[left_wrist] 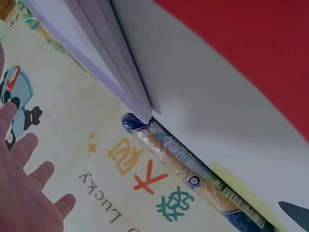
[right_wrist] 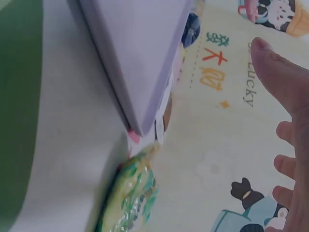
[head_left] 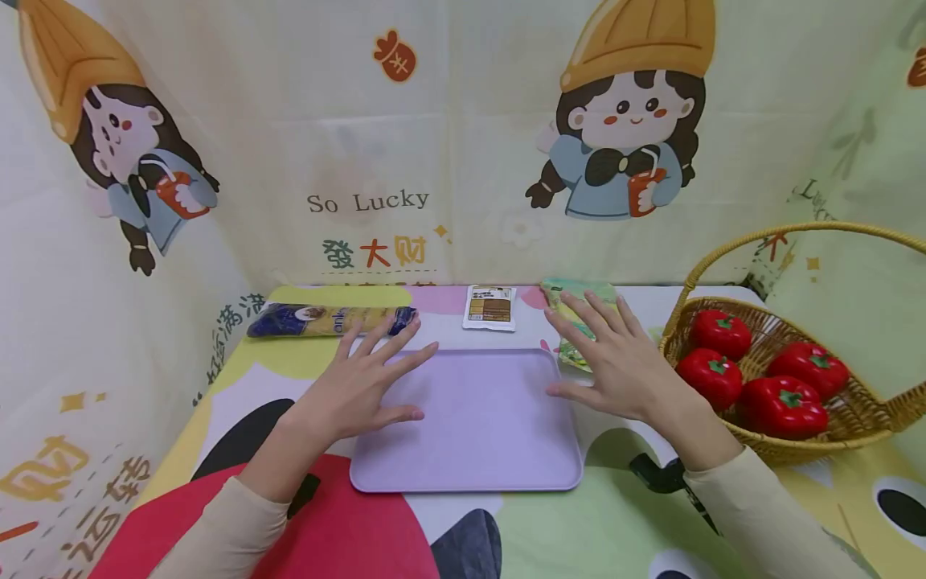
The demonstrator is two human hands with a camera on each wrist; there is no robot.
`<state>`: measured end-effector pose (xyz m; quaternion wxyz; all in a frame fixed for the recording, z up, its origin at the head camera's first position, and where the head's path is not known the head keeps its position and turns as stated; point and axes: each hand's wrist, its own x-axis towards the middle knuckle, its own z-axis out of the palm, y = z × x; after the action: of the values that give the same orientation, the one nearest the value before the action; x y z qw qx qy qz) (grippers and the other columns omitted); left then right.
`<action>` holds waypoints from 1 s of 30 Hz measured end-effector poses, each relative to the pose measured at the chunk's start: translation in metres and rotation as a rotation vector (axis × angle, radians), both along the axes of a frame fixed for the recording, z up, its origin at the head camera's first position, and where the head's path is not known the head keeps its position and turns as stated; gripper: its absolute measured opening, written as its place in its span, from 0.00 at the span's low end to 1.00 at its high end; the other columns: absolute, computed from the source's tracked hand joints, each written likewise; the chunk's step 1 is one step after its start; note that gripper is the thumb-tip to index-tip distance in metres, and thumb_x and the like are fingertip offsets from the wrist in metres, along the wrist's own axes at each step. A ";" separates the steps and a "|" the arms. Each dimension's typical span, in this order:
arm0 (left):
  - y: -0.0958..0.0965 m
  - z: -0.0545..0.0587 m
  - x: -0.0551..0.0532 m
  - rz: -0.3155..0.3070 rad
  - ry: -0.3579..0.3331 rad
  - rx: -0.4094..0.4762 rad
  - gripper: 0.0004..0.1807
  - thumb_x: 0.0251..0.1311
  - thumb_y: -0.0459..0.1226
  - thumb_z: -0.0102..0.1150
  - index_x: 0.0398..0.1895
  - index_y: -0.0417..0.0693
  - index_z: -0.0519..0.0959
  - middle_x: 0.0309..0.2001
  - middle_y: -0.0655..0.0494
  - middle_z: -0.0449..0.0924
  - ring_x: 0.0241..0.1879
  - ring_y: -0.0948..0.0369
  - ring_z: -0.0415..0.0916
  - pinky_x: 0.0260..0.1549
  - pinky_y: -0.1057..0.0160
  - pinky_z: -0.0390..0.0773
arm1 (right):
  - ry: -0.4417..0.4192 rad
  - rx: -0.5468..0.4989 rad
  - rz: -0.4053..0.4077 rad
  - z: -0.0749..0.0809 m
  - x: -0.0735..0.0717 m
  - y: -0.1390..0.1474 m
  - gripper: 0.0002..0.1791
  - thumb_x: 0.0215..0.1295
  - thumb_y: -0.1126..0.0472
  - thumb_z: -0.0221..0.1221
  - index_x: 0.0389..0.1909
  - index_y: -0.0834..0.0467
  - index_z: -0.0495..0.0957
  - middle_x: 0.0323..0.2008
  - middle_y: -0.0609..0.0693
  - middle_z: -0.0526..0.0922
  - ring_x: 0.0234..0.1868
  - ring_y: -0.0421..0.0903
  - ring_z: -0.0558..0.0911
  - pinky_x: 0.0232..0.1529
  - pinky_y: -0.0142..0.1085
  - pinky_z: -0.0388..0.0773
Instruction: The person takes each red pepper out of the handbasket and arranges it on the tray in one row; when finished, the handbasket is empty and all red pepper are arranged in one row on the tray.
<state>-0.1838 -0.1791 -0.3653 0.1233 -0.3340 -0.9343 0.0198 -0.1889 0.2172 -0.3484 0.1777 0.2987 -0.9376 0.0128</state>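
The left grip [head_left: 350, 390] and right grip [head_left: 622, 366] hovered, fingers spread and empty, by opposite edges of the lilac tray [head_left: 470, 434] in the frame's lower centre, where an even two-sided hold seemed wisest.

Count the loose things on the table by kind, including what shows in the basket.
Lilac tray: 1
Long blue-and-yellow packet: 1
White-and-brown sachet: 1
Green packet: 1
Wicker basket: 1
Red peppers visible inside: 4
Total: 9

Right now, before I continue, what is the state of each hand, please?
Left hand: open, holding nothing.
Right hand: open, also holding nothing.
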 end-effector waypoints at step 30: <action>-0.025 -0.007 0.012 0.025 -0.146 0.044 0.49 0.57 0.70 0.62 0.80 0.71 0.58 0.83 0.56 0.50 0.79 0.45 0.54 0.69 0.32 0.58 | -0.035 -0.098 0.000 0.009 0.022 0.050 0.53 0.55 0.34 0.70 0.80 0.43 0.60 0.79 0.53 0.58 0.76 0.62 0.59 0.75 0.64 0.52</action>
<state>-0.1723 -0.2039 -0.3721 0.0618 -0.3202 -0.9450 -0.0234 -0.1670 0.2673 -0.3397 0.1756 0.2896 -0.9387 0.0640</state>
